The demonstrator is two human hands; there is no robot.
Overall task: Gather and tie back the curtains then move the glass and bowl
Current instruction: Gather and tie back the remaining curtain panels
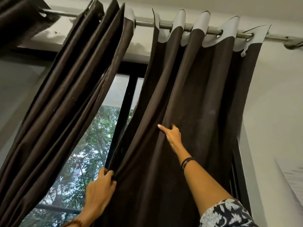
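Note:
Two dark brown curtains hang from a metal rod (144, 23) over a window. The left curtain (65, 95) is bunched into folds and slants toward the lower left. The right curtain (196, 89) hangs in wide pleats with a white lining at its top. My left hand (100, 192) grips the inner edge of the right curtain low down, fingers closed on the fabric. Higher up, my right hand (172, 136) pinches a fold in the middle of the same curtain. No glass or bowl is in view.
Between the curtains the window (91, 145) shows a black frame bar and green trees outside. A white wall (278, 95) lies to the right, with a sheet of paper (293, 176) at the right edge. The ceiling is close above the rod.

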